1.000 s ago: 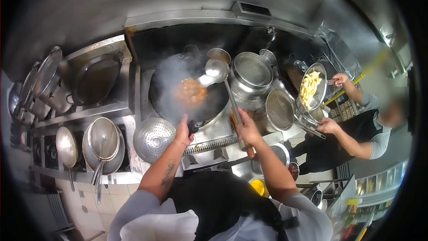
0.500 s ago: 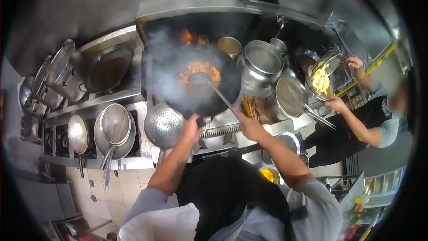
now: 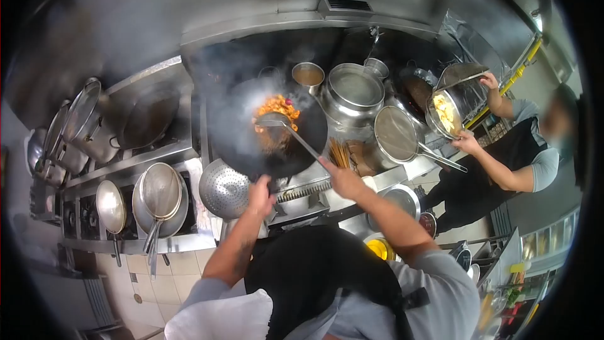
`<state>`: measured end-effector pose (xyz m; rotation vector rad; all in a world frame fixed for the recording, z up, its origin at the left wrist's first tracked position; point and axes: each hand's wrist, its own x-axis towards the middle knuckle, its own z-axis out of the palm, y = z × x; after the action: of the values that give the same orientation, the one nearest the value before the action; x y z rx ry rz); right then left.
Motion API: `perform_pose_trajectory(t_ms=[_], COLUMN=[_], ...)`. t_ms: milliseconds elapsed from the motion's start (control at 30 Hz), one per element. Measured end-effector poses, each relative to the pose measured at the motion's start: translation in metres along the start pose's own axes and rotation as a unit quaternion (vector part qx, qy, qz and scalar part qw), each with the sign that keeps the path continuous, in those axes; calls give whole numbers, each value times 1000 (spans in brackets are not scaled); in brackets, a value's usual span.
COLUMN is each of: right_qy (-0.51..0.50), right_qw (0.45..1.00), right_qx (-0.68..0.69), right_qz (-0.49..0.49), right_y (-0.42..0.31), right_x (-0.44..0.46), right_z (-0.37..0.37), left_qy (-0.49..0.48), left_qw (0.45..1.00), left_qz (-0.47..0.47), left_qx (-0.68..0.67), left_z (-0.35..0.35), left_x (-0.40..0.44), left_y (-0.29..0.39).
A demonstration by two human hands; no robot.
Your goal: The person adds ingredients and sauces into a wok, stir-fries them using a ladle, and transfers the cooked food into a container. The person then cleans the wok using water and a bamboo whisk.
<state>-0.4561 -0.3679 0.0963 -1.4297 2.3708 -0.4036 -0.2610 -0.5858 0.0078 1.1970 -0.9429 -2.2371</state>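
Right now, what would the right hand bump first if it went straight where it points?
The right hand would probably meet the wok first, on its near right side; depth is unclear.

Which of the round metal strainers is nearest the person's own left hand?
The silver bowl-shaped strainer with punched round holes, directly beside the left hand. The grey fine-mesh strainer further left and those to the right are farther away.
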Motion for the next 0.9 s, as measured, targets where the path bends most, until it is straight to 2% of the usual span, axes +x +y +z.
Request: perform_pose_trajectory(t_ms=[67,100,133,233,267,300,433,500,533,567,667,700,767,833,867,900], right_qy=[44,42,6,-78,-41,-42,1,53,55,62,97,97,101,174,215,275], right_qw=[999,999,999,996,995,995,1000,998,998,997,994,995,994,968,942,920], right_qx=[-14,0,6,18,22,23,27,6,23,43,42,31,16,166,229,231], right_qz=[-14,-36,-37,-40,-94,-92,-12,16,10,14,-5,4,43,69,118,157], right_y=[-2,-1,-7,-26,-1,3,-3,-12,-16,-21,-23,-25,-27,-27,-23,-22], right_x=[-12,-24,-37,-58,-50,-41,-7,-10,-18,-31,-44,-40,-27,-17,-22,-37], right_z=[7,0,-22,-70,-50,-41,-5,6,2,1,11,10,19,27,25,23], left_qy=[-11,-11,-12,8,4,-1,-33,-14,-48,-89,-2,-9,-70,-84,-90,-82], left_qw=[1000,1000,999,997,996,995,998,999,998,993,995,997,993,992,991,992], left_qz=[8,-4,-30,-66,-77,-87,-52,8,9,-60,-83,-74,-83,-81,-86,-87], left_qx=[-28,-18,-18,-32,-36,-39,-23,-30,-29,-56,-52,-23,-50,-46,-40,-40], left_z=[-30,-18,-12,17,22,20,-3,-16,-17,-43,-16,-6,1,3,6,9], left_x=[-31,-70,-72,-32,-4,21,36,-20,-54,-38,-1,13,57,83,87,88], left_y=[-27,-2,11,51,55,52,14,-8,6,-6,30,42,41,37,39,39])
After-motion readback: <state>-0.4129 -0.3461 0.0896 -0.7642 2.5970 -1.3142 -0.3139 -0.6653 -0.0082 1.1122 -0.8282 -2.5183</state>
